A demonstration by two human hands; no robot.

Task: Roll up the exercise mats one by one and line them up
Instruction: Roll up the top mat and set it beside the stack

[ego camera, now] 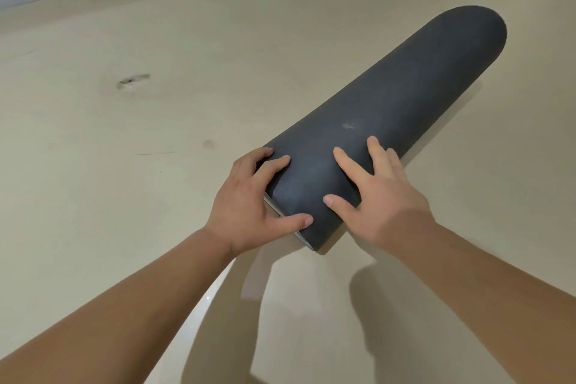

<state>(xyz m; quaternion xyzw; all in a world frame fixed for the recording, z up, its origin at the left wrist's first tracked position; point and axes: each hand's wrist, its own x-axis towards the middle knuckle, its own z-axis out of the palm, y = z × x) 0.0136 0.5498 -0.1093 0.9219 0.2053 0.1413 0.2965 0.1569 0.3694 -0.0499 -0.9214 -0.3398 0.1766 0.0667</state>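
Head view, rolled mat (389, 97), left fingers (274, 169) gripping end, right fingers (348, 166) atop

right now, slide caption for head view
Left hand grips the near end of a rolled dark exercise mat on the floor; right hand presses its top.
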